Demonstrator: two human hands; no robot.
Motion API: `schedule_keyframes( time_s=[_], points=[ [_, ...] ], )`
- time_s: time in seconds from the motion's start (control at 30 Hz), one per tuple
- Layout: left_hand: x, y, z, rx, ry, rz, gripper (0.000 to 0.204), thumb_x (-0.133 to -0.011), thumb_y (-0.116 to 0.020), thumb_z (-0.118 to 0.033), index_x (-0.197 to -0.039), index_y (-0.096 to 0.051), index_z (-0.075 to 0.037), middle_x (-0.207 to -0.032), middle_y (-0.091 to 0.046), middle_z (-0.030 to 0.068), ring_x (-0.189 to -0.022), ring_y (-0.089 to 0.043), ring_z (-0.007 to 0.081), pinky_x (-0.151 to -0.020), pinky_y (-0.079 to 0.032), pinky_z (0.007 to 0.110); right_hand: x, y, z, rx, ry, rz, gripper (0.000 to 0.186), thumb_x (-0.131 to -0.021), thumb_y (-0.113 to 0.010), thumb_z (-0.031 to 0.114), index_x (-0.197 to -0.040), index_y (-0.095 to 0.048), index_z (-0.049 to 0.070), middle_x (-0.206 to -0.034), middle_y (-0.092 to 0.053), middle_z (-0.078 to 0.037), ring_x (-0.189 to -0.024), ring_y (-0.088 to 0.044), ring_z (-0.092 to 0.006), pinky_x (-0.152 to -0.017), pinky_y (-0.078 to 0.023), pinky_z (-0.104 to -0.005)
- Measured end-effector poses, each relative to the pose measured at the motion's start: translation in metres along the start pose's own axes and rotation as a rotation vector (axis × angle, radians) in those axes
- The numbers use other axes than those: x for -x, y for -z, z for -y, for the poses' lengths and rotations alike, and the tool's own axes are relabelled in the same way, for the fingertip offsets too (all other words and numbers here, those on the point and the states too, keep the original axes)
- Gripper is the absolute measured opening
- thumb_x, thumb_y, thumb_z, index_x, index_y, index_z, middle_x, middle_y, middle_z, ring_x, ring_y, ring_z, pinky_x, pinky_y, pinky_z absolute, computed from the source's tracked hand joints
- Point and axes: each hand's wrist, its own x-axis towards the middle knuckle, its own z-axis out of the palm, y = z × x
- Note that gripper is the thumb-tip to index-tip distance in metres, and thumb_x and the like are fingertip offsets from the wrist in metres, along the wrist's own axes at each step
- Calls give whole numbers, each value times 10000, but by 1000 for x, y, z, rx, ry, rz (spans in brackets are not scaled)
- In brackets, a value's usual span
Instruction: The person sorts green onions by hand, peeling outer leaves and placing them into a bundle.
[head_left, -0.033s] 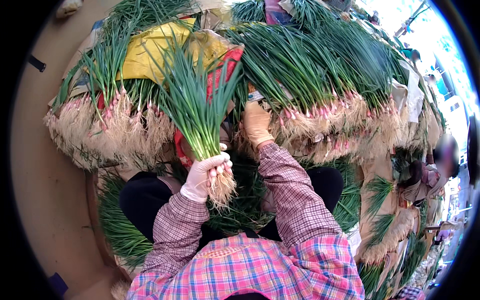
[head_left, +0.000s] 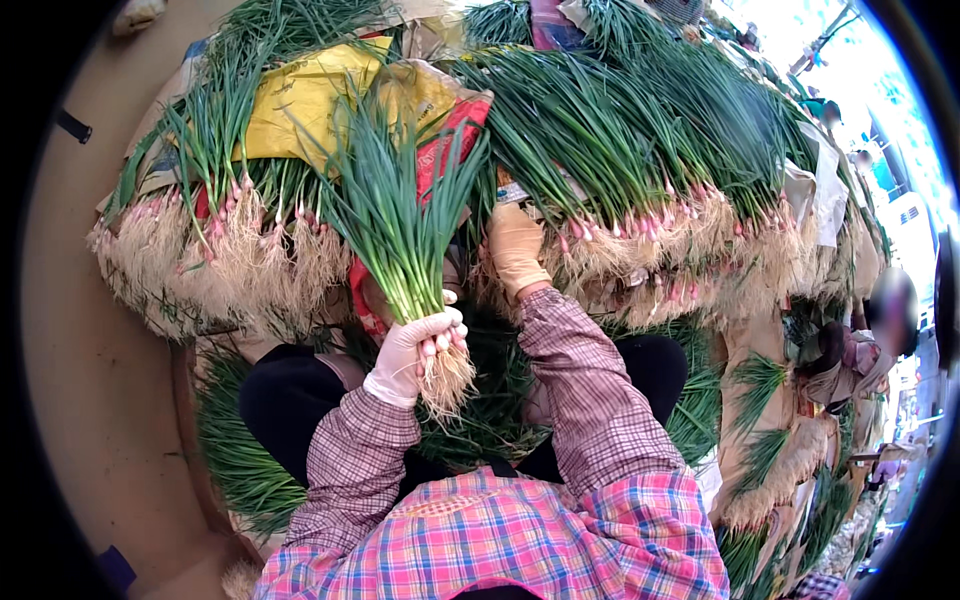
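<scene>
My left hand [head_left: 412,352], in a whitish glove, is closed round a bunch of spring onions [head_left: 405,250]. Its long green leaves fan upward, while pink bulbs and pale stringy roots poke out below the fist. To the right, my right hand [head_left: 514,245] wears a tan glove and rests at the left edge of a big heap of spring onions [head_left: 640,215]. Its fingers are curled downward; whatever they grip is hidden beneath them. Another row of spring onions [head_left: 250,235] lies left of the held bunch, roots toward me.
Behind the bunch lie a yellow sack [head_left: 300,100] and red packaging [head_left: 440,155]. More spring onions [head_left: 245,450] are on the ground by my left knee, others [head_left: 760,380] at the right. A co-worker [head_left: 860,350] sits at the far right. Brown flooring [head_left: 110,400] runs along the left.
My left hand and its bunch have shifted very slightly to the right, and the leaf tips with them. The right hand has barely moved.
</scene>
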Motion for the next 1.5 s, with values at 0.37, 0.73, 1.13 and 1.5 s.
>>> schedule_keyframes(
  time_s=[0.37, 0.73, 1.13, 1.5],
  points=[
    [1, 6, 5, 39, -16, -52, 177, -814, -549, -3, -989, -550, 29, -765, -608, 102, -824, -629, 229, -748, -523, 330, 54, 57, 13, -908, -394, 404, 152, -755, -675, 181, -751, -620, 39, -739, -623, -73, -703, -618, -156, -637, -503, -315],
    [1, 10, 8, -158, 59, -34, 264, -818, -551, -42, -1024, -548, 122, -726, -594, 73, -638, -593, 155, -666, -514, 254, 105, 28, 34, -1993, -527, 576, 64, -859, -582, 105, -901, -579, 57, -804, -594, 15, -684, -544, -88, -628, -450, -210],
    [0, 12, 14, -123, 77, -21, 150, -792, -573, -37, -895, -559, 72, -666, -569, 68, -573, -557, 144, -636, -487, 243, 103, 20, 47, -1848, -505, 261, 113, -875, -587, 152, -824, -541, 62, -657, -534, 19, -548, -468, -68, -500, -400, -192],
    [18, -7, -3, -75, 15, -30, 97, -769, -552, -12, -861, -521, -15, -844, -572, 84, -587, -548, 93, -476, -426, 157, 96, 6, 29, -673, 303, -64, 179, -862, -566, 209, -819, -533, 38, -656, -577, -111, -581, -591, -254, -498, -451, -347]
  ],
)
